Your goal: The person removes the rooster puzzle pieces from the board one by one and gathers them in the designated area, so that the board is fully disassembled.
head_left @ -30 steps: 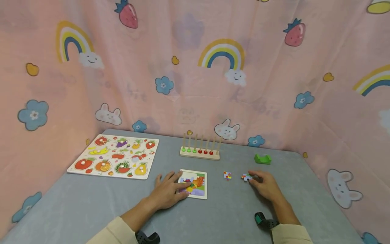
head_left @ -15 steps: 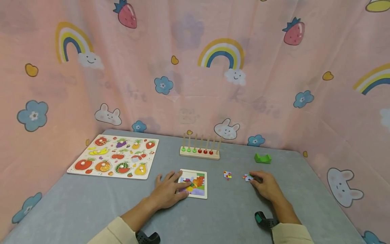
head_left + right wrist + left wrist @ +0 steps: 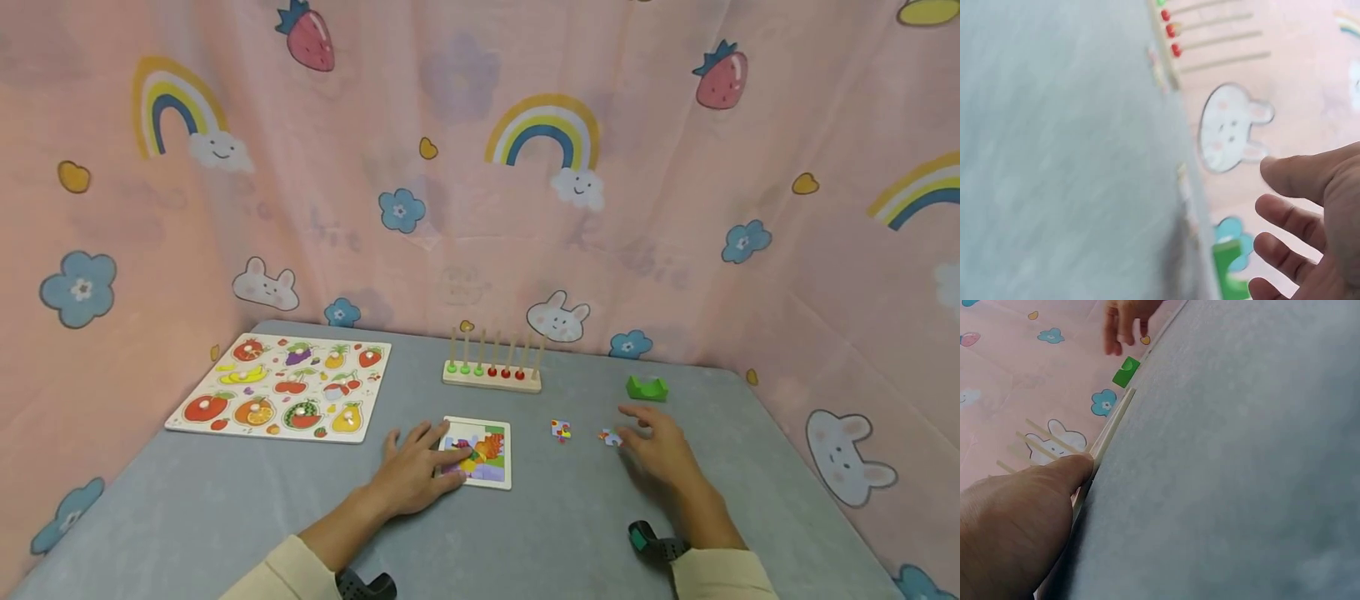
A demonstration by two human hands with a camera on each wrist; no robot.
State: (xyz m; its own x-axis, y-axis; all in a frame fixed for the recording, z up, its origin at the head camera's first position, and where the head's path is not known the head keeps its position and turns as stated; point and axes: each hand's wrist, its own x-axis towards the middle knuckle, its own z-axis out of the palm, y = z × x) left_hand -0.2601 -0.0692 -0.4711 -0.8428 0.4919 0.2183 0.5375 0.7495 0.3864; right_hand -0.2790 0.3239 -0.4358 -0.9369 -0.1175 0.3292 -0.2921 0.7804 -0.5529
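Observation:
A small framed jigsaw puzzle (image 3: 487,454) lies on the table in the head view. My left hand (image 3: 411,473) rests on its left side, fingers spread over the frame and picture. In the left wrist view the left thumb (image 3: 1072,474) lies along the frame's edge. Two loose jigsaw pieces are to the right: one piece (image 3: 560,429) near the middle, another piece (image 3: 609,437) just left of my right hand (image 3: 663,446). That hand hovers beside the piece with thumb and fingers parted, nothing between them. In the right wrist view its fingers (image 3: 1288,215) are apart and bare.
A large fruit peg puzzle board (image 3: 277,387) lies at the left. Behind the small puzzle stands a wooden peg counter (image 3: 491,377) with green and red beads. A green notched block (image 3: 647,389) sits at the back right. A pink patterned curtain (image 3: 465,250) encloses the grey table (image 3: 525,542).
My right hand has let go of the right-hand jigsaw piece, which shifted slightly right before release. Its fingers have lifted and spread. The left hand stays on the framed puzzle.

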